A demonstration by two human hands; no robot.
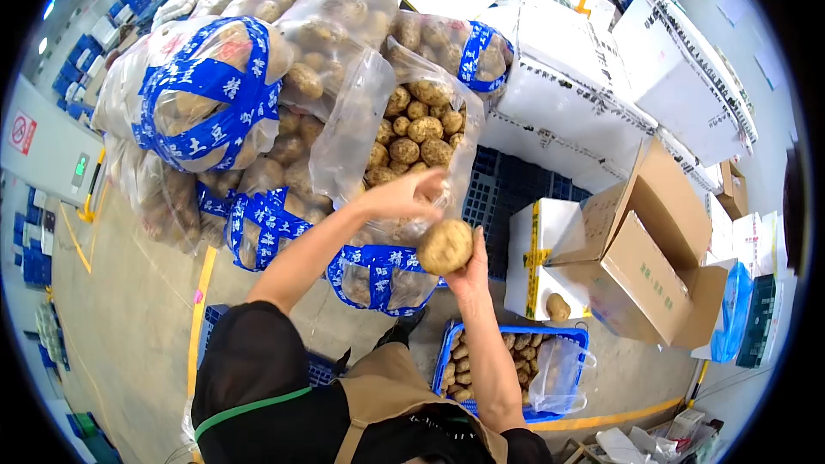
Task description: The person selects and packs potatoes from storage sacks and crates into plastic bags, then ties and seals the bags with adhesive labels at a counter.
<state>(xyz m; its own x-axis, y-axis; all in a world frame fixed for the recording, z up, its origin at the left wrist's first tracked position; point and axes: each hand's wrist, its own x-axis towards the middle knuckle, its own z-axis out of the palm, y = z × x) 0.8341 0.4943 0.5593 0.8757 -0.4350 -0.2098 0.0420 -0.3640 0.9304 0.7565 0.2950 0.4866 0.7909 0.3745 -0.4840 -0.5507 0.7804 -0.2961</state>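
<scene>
A large pale-brown potato point(445, 247) rests in my right hand point(471, 275), whose fingers wrap around its lower right side. Just above it, my left hand point(408, 195) hovers with fingers loosely bent and apart, holding nothing that I can see. Beyond my left hand lies an opened clear plastic bag point(344, 125), its film folded back around several smaller, soil-marked potatoes point(417, 133). Near my right forearm, a blue crate point(580, 337) on the floor contains many potatoes and a crumpled clear plastic bag point(559, 378).
Potato bags with blue printed tape point(206, 94) are stacked at left. White boxes point(567, 94) pile up at right. An open cardboard box point(640, 279) stands beside a white foam box point(520, 279), with a single potato point(558, 308) before it. A dark pallet point(485, 180) lies between the stacks.
</scene>
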